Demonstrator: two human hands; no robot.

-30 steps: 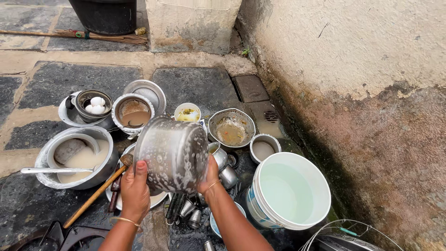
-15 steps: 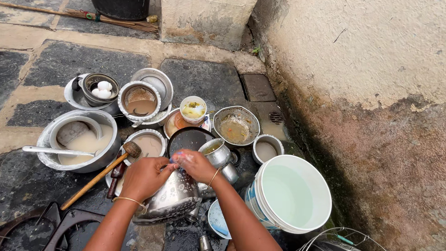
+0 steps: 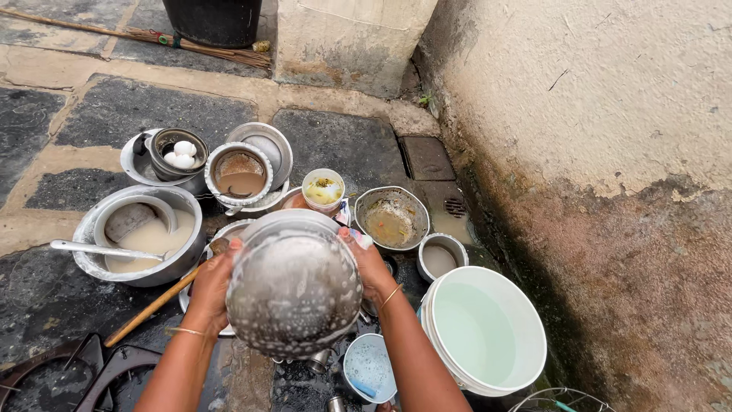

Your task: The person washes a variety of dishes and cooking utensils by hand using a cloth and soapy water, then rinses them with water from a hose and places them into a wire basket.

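A round-bottomed steel pot [image 3: 294, 290], covered in soap suds, is held up with its bottom turned toward me. My left hand [image 3: 210, 286] grips its left side. My right hand [image 3: 370, 263] presses on its right rim, with a small pale scrubber at the fingertips. The pot hides the dishes directly beneath it.
Dirty vessels lie on the wet stone floor: a large pot with milky water and a ladle [image 3: 141, 240], a bowl with eggs [image 3: 179, 152], a pot with brown liquid [image 3: 239, 175], a cup [image 3: 322, 188], a greasy pan [image 3: 391, 217]. A white bucket of water [image 3: 482, 328] stands right, by the wall.
The pot has been lifted from low near the floor and turned so its sudsy bottom faces me. Both hands moved up with it.
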